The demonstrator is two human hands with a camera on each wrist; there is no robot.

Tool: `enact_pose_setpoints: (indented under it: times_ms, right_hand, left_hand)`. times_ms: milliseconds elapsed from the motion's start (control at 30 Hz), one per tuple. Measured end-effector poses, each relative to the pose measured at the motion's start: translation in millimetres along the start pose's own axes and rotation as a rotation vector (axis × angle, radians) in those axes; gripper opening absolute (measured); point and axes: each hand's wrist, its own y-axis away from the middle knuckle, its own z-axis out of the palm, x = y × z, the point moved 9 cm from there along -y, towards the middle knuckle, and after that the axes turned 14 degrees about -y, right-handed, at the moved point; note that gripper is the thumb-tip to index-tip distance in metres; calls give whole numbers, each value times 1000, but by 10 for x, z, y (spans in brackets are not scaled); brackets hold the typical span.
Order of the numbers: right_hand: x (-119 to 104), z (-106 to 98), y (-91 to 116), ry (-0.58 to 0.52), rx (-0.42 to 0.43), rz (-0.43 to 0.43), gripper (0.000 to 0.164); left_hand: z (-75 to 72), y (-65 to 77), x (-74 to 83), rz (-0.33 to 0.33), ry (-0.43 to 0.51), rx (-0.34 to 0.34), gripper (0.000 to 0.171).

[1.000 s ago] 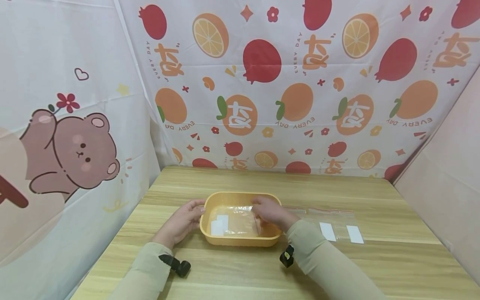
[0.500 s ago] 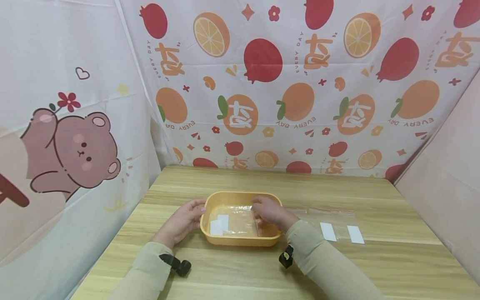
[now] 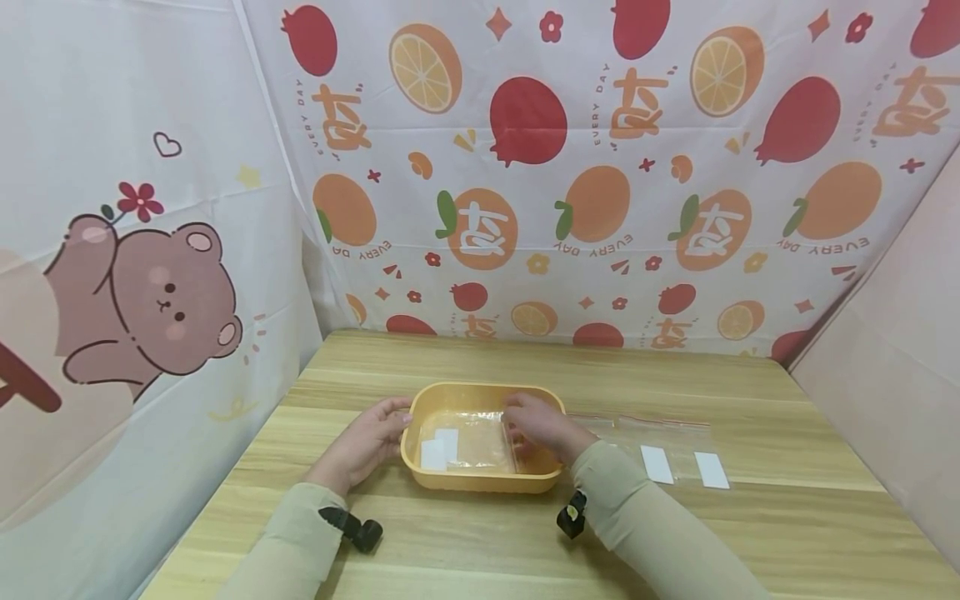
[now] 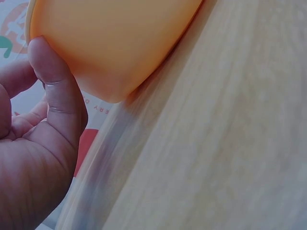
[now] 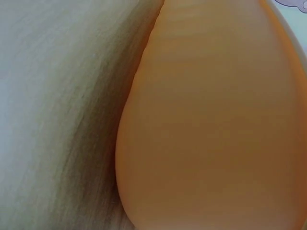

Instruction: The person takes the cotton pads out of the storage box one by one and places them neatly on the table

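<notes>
We see the right hand (image 3: 536, 421) curled inside the bin (image 3: 480, 482), at the bags' (image 3: 478, 443) right edge; its fingertips are hidden, so we cannot tell if it pinches one. The left hand (image 3: 367, 439), half curled, holds the bin's left end. We should steady the bin and handle one bag by its edge. We count one bin on the counter (image 3: 465, 550), two labels (image 3: 432, 456) inside, two more rightward.

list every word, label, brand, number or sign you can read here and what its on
"EVERY DAY": repeated on the fruit-print backdrop, some lines sideways.
"财": sideways, orange or white, same backdrop.
White patches on the clear bags: no writing can be made out.
Yellow tray: no text visible.
</notes>
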Motion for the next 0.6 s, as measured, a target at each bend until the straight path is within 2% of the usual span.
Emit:
enact_pose_setpoints:
  times_ms: [133, 367, 500, 600]
  right_hand:
    - [30, 6, -3, -34, -13, 9, 60]
    - [65, 45, 14, -91, -55, 9, 45]
    - [95, 59, 13, -128, -65, 21, 50]
    - [115, 79, 5, -114, -82, 15, 52]
  left_hand:
    - [3, 4, 8, 1, 4, 2, 51]
    - [13, 13, 16, -2, 5, 9, 51]
    - [16, 17, 11, -2, 5, 10, 51]
    - [17, 23, 9, -1, 1, 10, 51]
